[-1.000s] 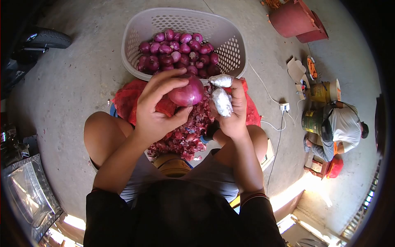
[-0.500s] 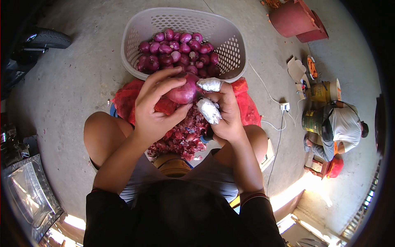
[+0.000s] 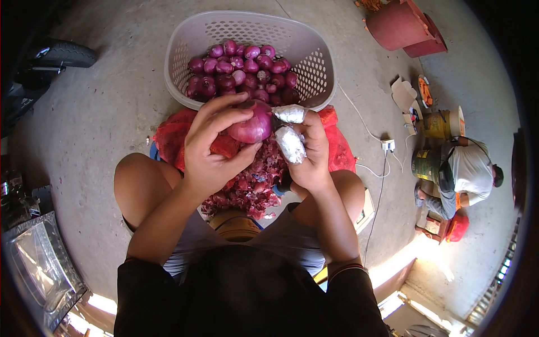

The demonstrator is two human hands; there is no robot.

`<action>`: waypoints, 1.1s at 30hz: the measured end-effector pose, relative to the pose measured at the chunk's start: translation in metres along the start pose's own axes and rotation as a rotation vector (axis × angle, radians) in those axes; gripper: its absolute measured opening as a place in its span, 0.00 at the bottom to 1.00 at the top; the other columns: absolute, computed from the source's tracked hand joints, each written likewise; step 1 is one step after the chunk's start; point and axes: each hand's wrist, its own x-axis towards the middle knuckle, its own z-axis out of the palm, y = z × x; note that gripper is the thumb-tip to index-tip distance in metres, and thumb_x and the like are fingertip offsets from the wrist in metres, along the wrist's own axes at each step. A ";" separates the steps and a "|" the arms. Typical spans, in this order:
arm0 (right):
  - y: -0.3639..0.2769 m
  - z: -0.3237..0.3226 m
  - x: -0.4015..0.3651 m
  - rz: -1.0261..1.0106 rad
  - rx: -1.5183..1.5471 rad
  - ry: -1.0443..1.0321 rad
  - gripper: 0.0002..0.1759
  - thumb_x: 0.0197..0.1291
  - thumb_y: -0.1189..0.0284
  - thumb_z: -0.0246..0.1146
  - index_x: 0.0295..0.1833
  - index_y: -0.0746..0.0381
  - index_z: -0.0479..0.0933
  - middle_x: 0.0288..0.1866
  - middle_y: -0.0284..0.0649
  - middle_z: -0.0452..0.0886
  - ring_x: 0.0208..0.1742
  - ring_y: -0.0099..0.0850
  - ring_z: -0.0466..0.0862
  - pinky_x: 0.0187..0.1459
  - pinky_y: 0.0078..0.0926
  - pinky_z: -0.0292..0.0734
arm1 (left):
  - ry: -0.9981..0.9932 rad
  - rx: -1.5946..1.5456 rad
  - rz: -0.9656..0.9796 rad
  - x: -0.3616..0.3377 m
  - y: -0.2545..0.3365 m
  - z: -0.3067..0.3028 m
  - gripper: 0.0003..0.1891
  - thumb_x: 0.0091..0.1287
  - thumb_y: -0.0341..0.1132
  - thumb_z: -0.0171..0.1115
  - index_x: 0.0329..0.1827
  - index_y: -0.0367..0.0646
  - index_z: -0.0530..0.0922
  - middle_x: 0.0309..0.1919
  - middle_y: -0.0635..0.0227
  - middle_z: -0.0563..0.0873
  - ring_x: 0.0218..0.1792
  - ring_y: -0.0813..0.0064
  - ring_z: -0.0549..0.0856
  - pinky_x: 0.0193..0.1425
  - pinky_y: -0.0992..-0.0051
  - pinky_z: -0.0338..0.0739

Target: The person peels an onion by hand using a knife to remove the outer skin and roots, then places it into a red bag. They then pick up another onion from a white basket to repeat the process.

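Note:
My left hand (image 3: 205,143) is closed around a large red onion (image 3: 252,122), with the fingertips over its top and the thumb below. Silver wrapping covers the thumb and index finger of my right hand (image 3: 310,149). Those two wrapped fingers are bent close to the onion's right side, and whatever lies between them, if anything, is hidden. Beneath both hands, onion skins (image 3: 244,194) are heaped between my knees. Just beyond, a grey perforated basket (image 3: 179,39) holds several peeled red onions (image 3: 241,64).
Red mesh sacks (image 3: 171,137) lie either side of the skins. A white power strip (image 3: 388,145) with cords crosses the floor at right. Farther right, a person (image 3: 471,168) bends beside buckets (image 3: 435,124). Red tubs (image 3: 396,25) stand at upper right, a tyre (image 3: 67,53) at left.
My right hand has shifted slightly to the right, its wrapped fingers drawing a little away from the onion. The onion stays in my left hand, turned slightly.

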 end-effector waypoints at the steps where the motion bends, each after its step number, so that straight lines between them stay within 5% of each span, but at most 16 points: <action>1: -0.001 -0.001 0.000 0.020 0.011 0.001 0.20 0.60 0.81 0.58 0.57 0.65 0.64 0.51 0.39 0.74 0.51 0.25 0.76 0.51 0.22 0.71 | -0.002 0.001 0.005 0.000 0.000 0.000 0.26 0.45 0.20 0.70 0.50 0.37 0.74 0.56 0.52 0.73 0.57 0.62 0.76 0.60 0.67 0.71; 9: 0.006 -0.010 -0.004 0.163 0.148 0.117 0.21 0.59 0.81 0.58 0.58 0.64 0.63 0.51 0.38 0.73 0.48 0.24 0.77 0.49 0.21 0.71 | 0.031 -0.029 0.033 -0.002 -0.004 0.001 0.26 0.47 0.20 0.69 0.52 0.38 0.72 0.58 0.51 0.70 0.59 0.62 0.74 0.61 0.65 0.71; 15: 0.001 -0.010 0.000 -0.032 -0.052 -0.121 0.29 0.56 0.80 0.63 0.61 0.65 0.57 0.56 0.43 0.70 0.50 0.28 0.79 0.49 0.24 0.72 | 0.018 -0.089 -0.028 -0.002 -0.005 0.000 0.28 0.48 0.19 0.68 0.54 0.38 0.69 0.58 0.52 0.70 0.59 0.62 0.73 0.63 0.64 0.69; 23: 0.010 -0.015 -0.003 -0.147 -0.254 -0.126 0.32 0.54 0.73 0.68 0.59 0.65 0.58 0.49 0.49 0.77 0.47 0.38 0.83 0.43 0.29 0.77 | 0.064 -0.365 -0.113 -0.003 -0.004 0.006 0.29 0.49 0.20 0.69 0.56 0.36 0.68 0.58 0.54 0.70 0.58 0.64 0.75 0.60 0.67 0.73; 33: 0.013 -0.010 -0.001 -0.180 -0.259 -0.078 0.26 0.54 0.77 0.66 0.56 0.64 0.63 0.49 0.46 0.78 0.49 0.35 0.82 0.46 0.29 0.77 | 0.065 -0.424 -0.129 -0.004 -0.004 0.007 0.29 0.50 0.20 0.69 0.56 0.35 0.68 0.57 0.56 0.70 0.57 0.66 0.75 0.59 0.68 0.75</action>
